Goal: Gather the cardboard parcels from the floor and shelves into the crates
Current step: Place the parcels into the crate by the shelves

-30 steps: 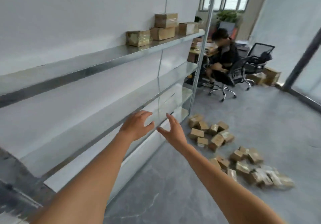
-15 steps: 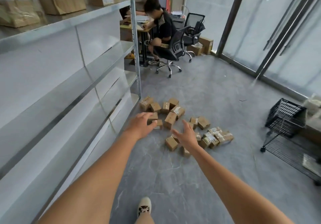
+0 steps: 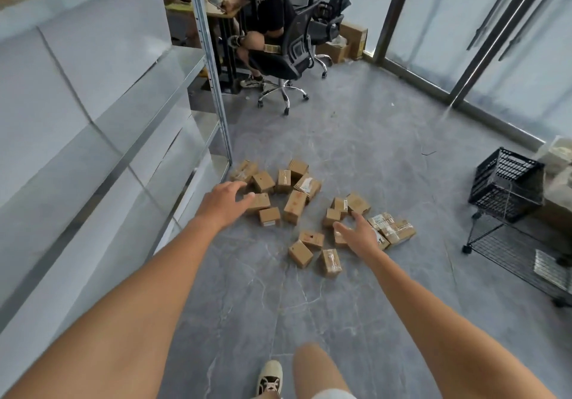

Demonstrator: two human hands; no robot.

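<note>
Grey marbled floor (image 3: 356, 138) carried scattered cardboard parcels (image 3: 294, 206); metal shelves (image 3: 130, 138) stood left, a black crate (image 3: 507, 188) right. Both hands, left (image 3: 224, 202) and right (image 3: 360, 237), were spread, empty.

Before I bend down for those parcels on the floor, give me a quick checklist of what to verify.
1. Left hand free: ok, fingers relaxed, holding nothing.
2. Right hand free: ok, fingers spread, holding nothing.
3. Cardboard parcels within view: ok, scattered on the grey floor beside the metal shelving.
4. Black crate ready: ok for position, on the wire rack to the right; contents cannot tell.
5. Path to the parcels: ok, bare floor ahead of your shoe.
6. Seated person's office chair: ok, apart from the parcels.
</note>
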